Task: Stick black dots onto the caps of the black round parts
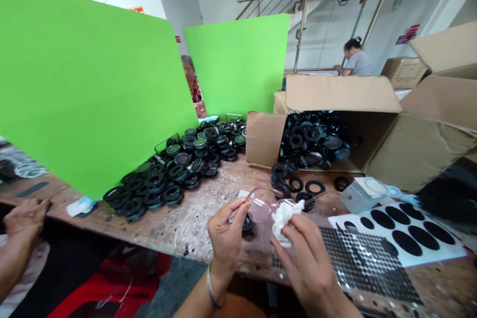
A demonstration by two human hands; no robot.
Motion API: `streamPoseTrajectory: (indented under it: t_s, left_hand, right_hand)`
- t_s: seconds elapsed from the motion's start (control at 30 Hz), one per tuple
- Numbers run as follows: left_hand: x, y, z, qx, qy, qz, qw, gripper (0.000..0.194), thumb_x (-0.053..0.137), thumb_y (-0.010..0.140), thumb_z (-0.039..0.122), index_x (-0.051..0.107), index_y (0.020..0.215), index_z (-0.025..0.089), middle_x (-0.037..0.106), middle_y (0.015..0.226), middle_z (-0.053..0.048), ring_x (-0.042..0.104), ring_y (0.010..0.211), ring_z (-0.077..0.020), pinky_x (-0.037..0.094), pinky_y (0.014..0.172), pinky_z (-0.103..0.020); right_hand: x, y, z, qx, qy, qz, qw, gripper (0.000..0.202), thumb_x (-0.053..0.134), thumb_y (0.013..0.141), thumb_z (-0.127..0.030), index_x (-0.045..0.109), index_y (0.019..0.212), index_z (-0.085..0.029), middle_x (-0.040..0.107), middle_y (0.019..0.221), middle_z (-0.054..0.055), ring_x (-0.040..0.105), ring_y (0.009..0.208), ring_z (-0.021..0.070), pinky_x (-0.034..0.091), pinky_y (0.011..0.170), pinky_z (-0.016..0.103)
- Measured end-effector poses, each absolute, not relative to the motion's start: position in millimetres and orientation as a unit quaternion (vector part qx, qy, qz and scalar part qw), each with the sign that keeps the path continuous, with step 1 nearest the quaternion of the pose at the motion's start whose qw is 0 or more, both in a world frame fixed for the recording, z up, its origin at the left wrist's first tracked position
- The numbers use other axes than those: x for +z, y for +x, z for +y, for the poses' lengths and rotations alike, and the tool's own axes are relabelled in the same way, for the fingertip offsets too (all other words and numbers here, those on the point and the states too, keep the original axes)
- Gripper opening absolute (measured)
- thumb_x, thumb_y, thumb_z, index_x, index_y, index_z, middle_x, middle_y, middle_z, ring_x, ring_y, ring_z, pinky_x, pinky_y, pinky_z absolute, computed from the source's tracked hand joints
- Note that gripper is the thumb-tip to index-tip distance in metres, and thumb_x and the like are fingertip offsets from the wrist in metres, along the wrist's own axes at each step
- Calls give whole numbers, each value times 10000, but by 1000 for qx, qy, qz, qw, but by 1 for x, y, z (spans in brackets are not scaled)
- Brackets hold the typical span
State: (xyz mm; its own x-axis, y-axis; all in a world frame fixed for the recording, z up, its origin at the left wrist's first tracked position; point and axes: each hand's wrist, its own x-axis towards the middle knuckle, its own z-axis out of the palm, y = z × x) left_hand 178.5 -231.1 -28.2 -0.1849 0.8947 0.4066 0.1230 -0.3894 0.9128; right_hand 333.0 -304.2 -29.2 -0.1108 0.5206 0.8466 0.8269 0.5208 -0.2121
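A pair of pink-tinted eyeglasses is up over the front of the workbench, its temples pointing away from me. My left hand pinches the glasses at the left side of the frame. In my right hand is a crumpled white tissue, which lies over the right lens and hides most of it. Behind the glasses are several loose black rings, one of them a flat ring. A black round part partly shows below the left lens.
Black round parts are heaped at the left, beside green partitions. An open carton holds more. Right of my hands lie a sheet of black ovals and a sheet of small dots. Another person's hand rests at far left.
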Motion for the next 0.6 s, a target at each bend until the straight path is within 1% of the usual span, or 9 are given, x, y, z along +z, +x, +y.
streamPoseTrajectory:
  t_s: [0.07, 0.13, 0.2, 0.3, 0.4, 0.5, 0.57, 0.6]
  left_hand:
    - [-26, 178, -230, 613, 565, 454, 314, 114, 712, 796, 296, 771, 840, 210, 769, 845, -24, 702, 758, -174, 546, 735, -249]
    - [-26, 178, -230, 605, 572, 455, 317, 118, 714, 793, 298, 772, 838, 205, 768, 832, -24, 700, 743, -173, 546, 720, -246]
    - [-26, 180, -230, 598, 573, 458, 322, 121, 718, 790, 300, 772, 837, 203, 767, 822, -22, 698, 732, -171, 545, 714, -244]
    - [-28, 180, -229, 595, 566, 461, 336, 124, 725, 783, 304, 774, 835, 202, 769, 818, -22, 699, 731, -171, 549, 715, -243]
    - [-28, 180, -229, 593, 552, 468, 353, 143, 729, 775, 315, 777, 835, 195, 769, 801, -28, 702, 726, -176, 556, 715, -252]
    - [-29, 181, -229, 588, 543, 480, 360, 166, 729, 772, 331, 779, 837, 186, 769, 794, -34, 704, 730, -183, 558, 720, -261]
    - [-30, 180, -228, 589, 539, 483, 360, 178, 736, 767, 339, 778, 844, 184, 769, 800, -35, 705, 737, -184, 560, 719, -261]
    - [-30, 179, -226, 590, 537, 483, 361, 183, 738, 766, 343, 778, 852, 186, 769, 806, -34, 706, 741, -183, 561, 719, -259]
  right_hand:
    - [-36, 338, -303, -177, -502, -721, 444, 359, 616, 872, -106, 538, 1220, -73, 526, 1243, 224, 510, 1218, 338, 516, 960, 489]
    - [-43, 341, -298, -184, -530, -723, 403, 378, 571, 899, -127, 519, 1270, -76, 509, 1289, 239, 493, 1242, 364, 518, 949, 530]
    - [-48, 345, -294, -184, -550, -728, 365, 367, 522, 922, -134, 519, 1286, -89, 516, 1297, 231, 501, 1234, 362, 531, 930, 529]
    - [-49, 350, -292, -162, -555, -748, 326, 340, 480, 928, -104, 543, 1263, -101, 545, 1266, 206, 522, 1205, 329, 534, 935, 493]
    - [-43, 356, -294, -132, -542, -760, 333, 265, 463, 923, -72, 586, 1155, -107, 583, 1175, 179, 551, 1122, 292, 532, 916, 459]
    - [-38, 359, -294, -95, -534, -758, 363, 167, 447, 921, -63, 592, 947, -143, 601, 1035, 138, 571, 978, 253, 538, 828, 420]
    - [-36, 359, -295, -76, -529, -746, 397, 193, 421, 914, -47, 559, 849, -166, 596, 967, 116, 571, 904, 229, 534, 782, 395]
    - [-36, 359, -298, -68, -517, -745, 416, 206, 412, 909, -39, 552, 837, -171, 596, 955, 109, 572, 888, 220, 532, 776, 387]
